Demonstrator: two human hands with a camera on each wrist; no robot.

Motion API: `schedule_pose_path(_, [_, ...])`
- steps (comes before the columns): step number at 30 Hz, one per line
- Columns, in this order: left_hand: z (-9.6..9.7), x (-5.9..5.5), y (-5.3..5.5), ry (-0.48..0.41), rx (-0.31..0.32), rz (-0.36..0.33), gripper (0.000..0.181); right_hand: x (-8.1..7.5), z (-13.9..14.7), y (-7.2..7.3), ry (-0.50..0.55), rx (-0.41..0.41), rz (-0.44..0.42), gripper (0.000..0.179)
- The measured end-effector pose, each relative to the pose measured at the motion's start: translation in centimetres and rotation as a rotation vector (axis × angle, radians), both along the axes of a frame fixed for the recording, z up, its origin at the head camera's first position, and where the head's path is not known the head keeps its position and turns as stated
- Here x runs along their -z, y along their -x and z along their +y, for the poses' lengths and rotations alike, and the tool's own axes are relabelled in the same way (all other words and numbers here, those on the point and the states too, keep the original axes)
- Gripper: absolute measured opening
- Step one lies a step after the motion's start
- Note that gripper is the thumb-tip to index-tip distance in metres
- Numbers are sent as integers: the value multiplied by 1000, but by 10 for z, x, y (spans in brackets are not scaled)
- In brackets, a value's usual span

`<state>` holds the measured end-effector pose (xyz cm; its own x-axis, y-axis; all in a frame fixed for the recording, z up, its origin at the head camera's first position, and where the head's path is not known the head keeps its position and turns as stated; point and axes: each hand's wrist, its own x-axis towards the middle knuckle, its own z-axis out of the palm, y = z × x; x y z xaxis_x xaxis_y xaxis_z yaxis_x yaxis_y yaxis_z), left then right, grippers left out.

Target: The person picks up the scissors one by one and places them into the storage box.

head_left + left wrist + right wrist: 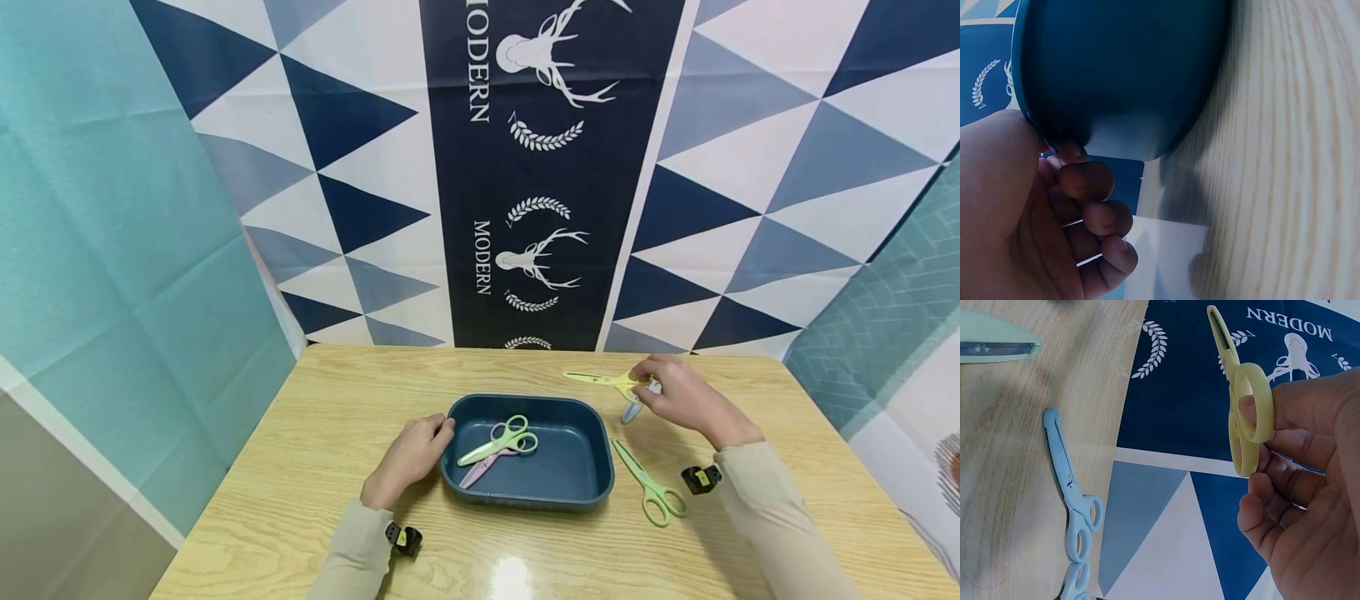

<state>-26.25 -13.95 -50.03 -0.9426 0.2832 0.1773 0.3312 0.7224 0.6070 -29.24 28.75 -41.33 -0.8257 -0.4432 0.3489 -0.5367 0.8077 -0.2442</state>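
My left hand [411, 457] grips the left rim of a dark blue rectangular tub [528, 502], thumb and a finger pinching the edge in the left wrist view. Inside the tub, light green scissors [486, 450] lie across pink-purple scissors [478, 473]. My right hand [678, 398] holds yellow scissors [1232, 369] by their handle loops, raised above the table with the blades pointing left in the head view. Below that hand, light blue scissors [1067, 481] lie on the table, partly hidden in the head view.
Green scissors [637, 471] lie on the wooden table [315, 500], right of the tub. Another light blue handle [1077, 580] shows at the bottom of the right wrist view. Patterned cloth [375, 208] hangs behind the table, and teal cloth [112, 250] hangs at the left.
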Motion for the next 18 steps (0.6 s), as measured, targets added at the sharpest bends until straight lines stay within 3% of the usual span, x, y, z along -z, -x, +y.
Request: schedule_pose_path(18, [-1, -1, 0, -6, 1, -10, 37, 0, -8, 4, -38, -2, -15, 13])
